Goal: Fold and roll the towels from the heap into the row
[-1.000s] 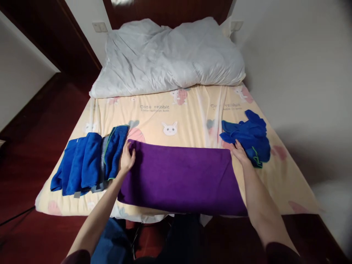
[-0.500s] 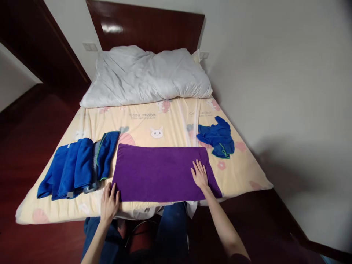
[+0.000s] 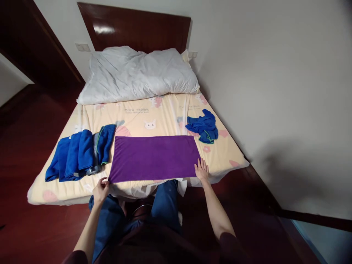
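Observation:
A purple cloth (image 3: 155,157) lies spread in a wide rectangle near the front edge of the bed. My left hand (image 3: 101,189) pinches its near left corner between thumb and fingers. At the near right corner my right hand (image 3: 202,169) rests with fingers stretched, touching the cloth's edge and holding nothing. Folded blue cloths (image 3: 72,156) lie in a row on the left, with a grey strip between two of them. A crumpled blue cloth (image 3: 205,124) with green edging sits beyond the purple cloth's right end.
The bed (image 3: 165,117) has a cream sheet with rabbit prints. A white quilt (image 3: 140,75) is piled against the dark headboard (image 3: 137,27). A wall (image 3: 275,91) rises on the right. My legs are against the bed's front edge.
The view has shifted, so the bed appears higher and further left. My left hand has closed on the cloth's corner. My right hand has slid off the cloth's surface to its right edge.

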`<move>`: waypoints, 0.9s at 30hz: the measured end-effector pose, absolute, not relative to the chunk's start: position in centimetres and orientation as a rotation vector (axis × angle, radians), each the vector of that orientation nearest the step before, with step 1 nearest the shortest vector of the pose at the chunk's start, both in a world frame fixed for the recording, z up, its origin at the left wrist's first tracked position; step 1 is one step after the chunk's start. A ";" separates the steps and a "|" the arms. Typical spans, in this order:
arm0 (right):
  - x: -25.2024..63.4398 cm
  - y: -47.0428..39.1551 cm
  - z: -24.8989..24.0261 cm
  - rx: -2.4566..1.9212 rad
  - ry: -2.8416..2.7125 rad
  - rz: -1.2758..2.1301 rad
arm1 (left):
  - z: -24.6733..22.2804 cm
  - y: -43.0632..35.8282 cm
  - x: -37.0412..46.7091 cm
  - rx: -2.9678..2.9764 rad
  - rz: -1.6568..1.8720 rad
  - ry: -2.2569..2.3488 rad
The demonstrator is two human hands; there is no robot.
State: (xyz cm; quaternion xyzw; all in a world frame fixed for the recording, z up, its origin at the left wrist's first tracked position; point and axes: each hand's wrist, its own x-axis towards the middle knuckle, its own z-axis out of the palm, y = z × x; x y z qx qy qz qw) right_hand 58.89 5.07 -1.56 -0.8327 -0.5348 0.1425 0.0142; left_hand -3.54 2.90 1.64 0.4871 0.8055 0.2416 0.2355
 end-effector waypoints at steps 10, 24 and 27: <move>58.6 8.6 0.2 -2.578 -1.433 0.439 | 2.4 7.1 2.4 2.028 0.651 2.272; 53.6 31.8 4.3 -2.033 -2.149 0.451 | -2.3 13.2 14.3 2.016 0.586 2.154; 50.4 33.6 2.9 -1.884 -2.238 0.496 | -2.3 13.4 14.3 1.998 0.587 2.161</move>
